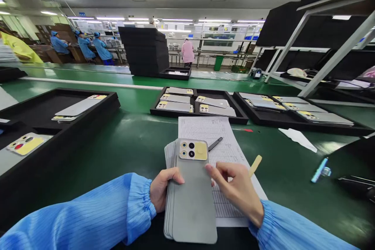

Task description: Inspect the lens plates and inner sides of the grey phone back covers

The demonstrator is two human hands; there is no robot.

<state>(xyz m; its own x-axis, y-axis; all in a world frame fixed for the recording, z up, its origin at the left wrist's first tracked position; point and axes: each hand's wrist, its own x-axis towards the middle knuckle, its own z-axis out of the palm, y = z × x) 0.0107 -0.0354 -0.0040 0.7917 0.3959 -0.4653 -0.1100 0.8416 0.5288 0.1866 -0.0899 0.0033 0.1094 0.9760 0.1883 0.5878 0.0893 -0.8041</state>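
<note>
My left hand (166,187) is closed around the left side of a fanned stack of grey phone back covers, its thumb on the top one. The top phone back cover (193,199) has a camera block with several lens rings and a yellow film patch at its far end. At its right edge, my right hand (234,187) pinches with the thumb on top and fingertips beside or under the rim. A pale yellow strip (255,165) sticks out behind my right hand; I cannot tell whether it is held. Beneath lies a printed sheet (231,207), with a dark pen-like tool (215,144) on it.
Black trays (240,122) with more covers stand ahead; another tray (108,103) is at left. White paper (297,139) and a blue tool (319,170) lie right. A black tray stack (143,50) and metal rack (293,35) rise behind. People work at far benches.
</note>
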